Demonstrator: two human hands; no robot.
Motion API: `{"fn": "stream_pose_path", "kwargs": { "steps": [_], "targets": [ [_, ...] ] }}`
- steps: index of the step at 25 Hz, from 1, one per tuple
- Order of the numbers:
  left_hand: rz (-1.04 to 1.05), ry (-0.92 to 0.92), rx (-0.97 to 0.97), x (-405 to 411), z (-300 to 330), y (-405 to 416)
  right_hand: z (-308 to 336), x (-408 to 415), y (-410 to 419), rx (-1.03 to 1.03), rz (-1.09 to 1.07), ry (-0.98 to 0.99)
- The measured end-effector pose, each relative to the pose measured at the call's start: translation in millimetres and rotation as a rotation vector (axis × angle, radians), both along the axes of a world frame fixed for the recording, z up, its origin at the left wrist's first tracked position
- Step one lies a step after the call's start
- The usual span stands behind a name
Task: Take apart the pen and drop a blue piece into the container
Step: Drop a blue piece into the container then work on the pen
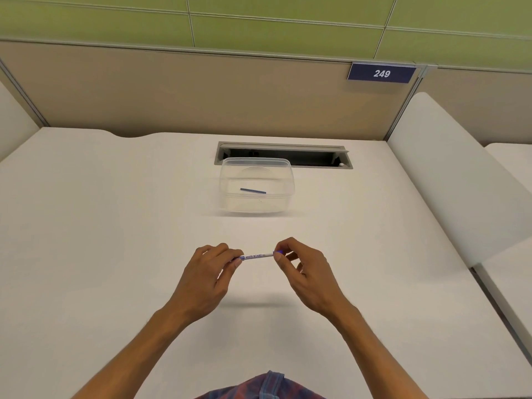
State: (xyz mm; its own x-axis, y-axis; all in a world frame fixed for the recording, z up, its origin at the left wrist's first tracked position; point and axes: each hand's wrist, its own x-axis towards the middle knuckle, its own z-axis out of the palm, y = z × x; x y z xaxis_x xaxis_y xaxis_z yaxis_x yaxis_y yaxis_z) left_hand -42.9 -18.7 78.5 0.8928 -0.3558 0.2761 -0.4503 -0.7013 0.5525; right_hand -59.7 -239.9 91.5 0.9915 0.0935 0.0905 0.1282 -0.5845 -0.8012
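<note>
Head view: whiteboard pen (257,256) held level above the white desk (115,226), well short of the clear container (257,186) that already holds a thin blue rod (253,191). Left hand (205,280) pinches the barrel's left end; right hand (305,275) has fingertips (278,257) clamped on the blue end piece (278,252). Pen judged light, stiff and smooth, best gripped at its ends; both wrists hover, forearms converging

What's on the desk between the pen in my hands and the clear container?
Nothing: in the head view, the white desk is bare between the pen and the container.
</note>
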Motion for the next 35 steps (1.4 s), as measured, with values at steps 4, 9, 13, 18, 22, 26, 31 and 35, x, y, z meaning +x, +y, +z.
{"fn": "stream_pose_path", "kwargs": {
  "steps": [4, 9, 13, 18, 22, 26, 31, 35],
  "targets": [
    [-0.001, -0.018, -0.015, 1, 6, 4, 3, 0, 5, -0.038, -0.002, -0.059],
    [0.007, -0.075, 0.015, 4, 16, 3, 11, 4, 9, 0.0, 0.0, -0.03],
    [-0.019, -0.155, 0.072, 5, 24, 3, 17, 5, 11, 0.14, -0.036, 0.05],
    [-0.003, -0.159, 0.065, 8, 30, 4, 18, 6, 7, 0.113, -0.03, -0.087],
    [-0.012, -0.157, 0.061, 11, 34, 2, 18, 6, 5, 0.021, -0.024, -0.17],
    [-0.007, -0.163, 0.063, 9, 38, 0, 20, 7, 5, -0.029, -0.042, -0.203],
    [-0.023, -0.21, 0.09, 7, 43, -2, 23, 9, 9, 0.151, -0.082, -0.045],
    [-0.022, -0.219, 0.116, 5, 44, -3, 26, 8, 7, 0.221, -0.087, -0.006]
  ]
}}
